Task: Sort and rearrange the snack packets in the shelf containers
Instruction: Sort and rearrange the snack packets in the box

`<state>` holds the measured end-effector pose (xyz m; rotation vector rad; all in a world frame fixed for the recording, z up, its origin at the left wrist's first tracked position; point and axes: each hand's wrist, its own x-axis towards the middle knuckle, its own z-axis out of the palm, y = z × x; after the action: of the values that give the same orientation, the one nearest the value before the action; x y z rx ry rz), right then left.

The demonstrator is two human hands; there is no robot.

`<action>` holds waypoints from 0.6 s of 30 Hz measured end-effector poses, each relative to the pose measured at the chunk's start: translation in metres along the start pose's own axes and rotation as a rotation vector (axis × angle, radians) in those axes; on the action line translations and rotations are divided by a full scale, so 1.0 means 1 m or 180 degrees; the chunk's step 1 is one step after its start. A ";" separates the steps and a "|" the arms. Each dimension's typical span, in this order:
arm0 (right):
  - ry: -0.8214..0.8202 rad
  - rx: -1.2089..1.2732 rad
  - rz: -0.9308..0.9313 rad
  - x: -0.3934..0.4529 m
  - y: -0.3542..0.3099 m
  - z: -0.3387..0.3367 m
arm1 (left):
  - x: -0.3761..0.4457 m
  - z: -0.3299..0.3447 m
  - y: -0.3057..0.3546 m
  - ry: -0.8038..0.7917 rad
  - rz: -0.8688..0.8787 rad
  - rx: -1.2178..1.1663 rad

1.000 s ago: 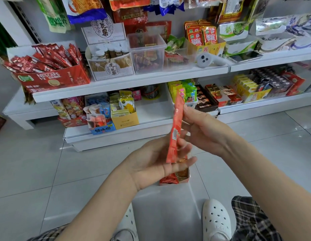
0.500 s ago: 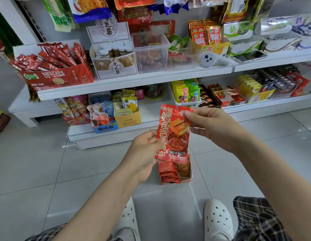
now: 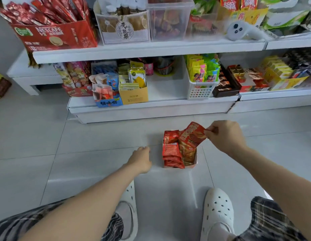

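A pale grey tiled floor (image 3: 81, 153) runs up to white store shelving. On the floor stands a small open box (image 3: 194, 162) packed with red snack packets (image 3: 171, 151). The right hand (image 3: 224, 136) pinches the top corner of one red packet (image 3: 192, 135), tilted with its lower end among the others in the box. The left hand (image 3: 140, 160) hovers just left of the box, fingers apparently loosely curled around nothing, though blur makes this uncertain. The lower shelf (image 3: 151, 108) carries a yellow carton (image 3: 134, 94) and a white perforated basket (image 3: 200, 91) of bright packets; the upper shelf (image 3: 147, 49) holds a red Nescafe box (image 3: 53, 35).
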<state>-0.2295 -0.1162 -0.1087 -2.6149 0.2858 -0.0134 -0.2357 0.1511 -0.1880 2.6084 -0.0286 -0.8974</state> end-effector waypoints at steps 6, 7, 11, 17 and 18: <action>0.0152 0.0497 0.0079 0.017 0.010 0.067 | 0.050 0.048 0.030 -0.0416 0.0525 0.0153; 0.0150 0.0501 0.0043 0.020 0.010 0.078 | 0.058 0.052 0.033 -0.0465 0.0586 0.0270; 0.0081 0.0408 -0.0176 0.037 0.012 0.111 | 0.081 0.059 0.035 -0.0445 0.0713 0.0433; -0.0118 0.0145 -0.0495 0.053 0.020 0.141 | 0.101 0.070 0.030 -0.0518 0.0911 0.0343; -0.0115 0.0118 -0.0559 0.054 0.021 0.144 | 0.101 0.071 0.030 -0.0509 0.0942 0.0304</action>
<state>-0.1714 -0.0751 -0.2464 -2.5922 0.0423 -0.0315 -0.1945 0.0846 -0.2876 2.5195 -0.4977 -1.0113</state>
